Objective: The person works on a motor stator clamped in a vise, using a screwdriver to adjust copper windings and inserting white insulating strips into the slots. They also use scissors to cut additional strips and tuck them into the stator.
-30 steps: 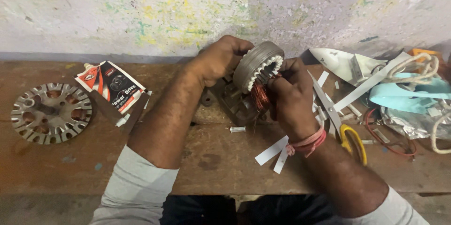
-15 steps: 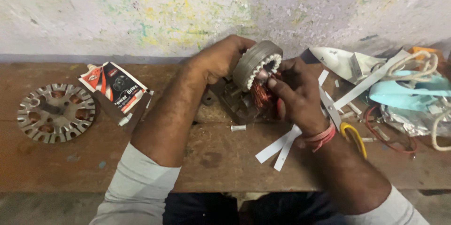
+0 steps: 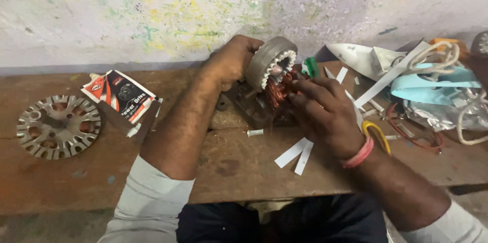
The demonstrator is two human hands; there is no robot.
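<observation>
My left hand [image 3: 231, 62] grips the outer rim of a round metal motor stator [image 3: 272, 60], held upright above the middle of the wooden bench [image 3: 234, 162]. Copper wire windings [image 3: 278, 90] bulge from the stator's near side. My right hand [image 3: 325, 113] is closed on a green-handled tool [image 3: 310, 67], its fingers pressed against the copper windings. A pink band circles my right wrist. The tool's tip is hidden behind my fingers.
A round slotted metal disc [image 3: 57, 125] lies at the bench's left end. A red, black and white packet [image 3: 122, 98] rests beside my left forearm. White paper strips [image 3: 296, 154] and a pile of white and light-blue cords and sheets [image 3: 432, 83] lie at the right.
The green tool handle now shows above my right fingers, which have shifted along the windings. The view has drifted slightly, and the stator stays in my left hand.
</observation>
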